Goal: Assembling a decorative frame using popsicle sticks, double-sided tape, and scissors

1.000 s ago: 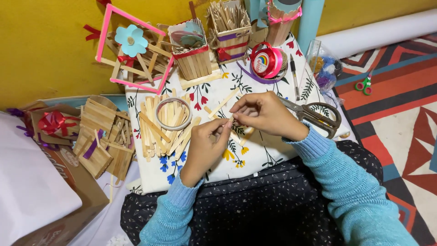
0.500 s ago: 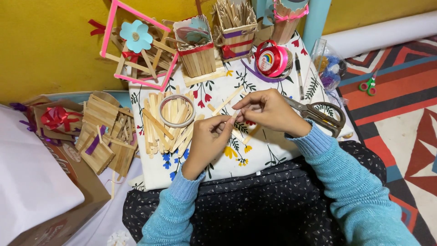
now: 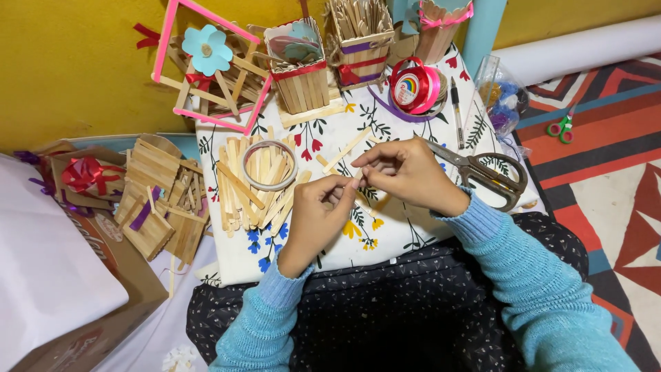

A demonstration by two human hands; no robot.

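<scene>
Both hands have stayed pinched together over the floral cloth (image 3: 413,227). Left hand (image 3: 318,213) and right hand (image 3: 406,172) meet fingertip to fingertip, grasping 1 small wooden stick piece (image 3: 357,178) between them. Just left lies a pile of craft sticks (image 3: 248,186) under a tape ring (image 3: 268,165); scissors (image 3: 485,172) rest right.

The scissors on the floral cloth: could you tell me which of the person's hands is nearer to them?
Right. The right hand sits just beside the scissors; the left hand is farther off, beyond the right.
</scene>
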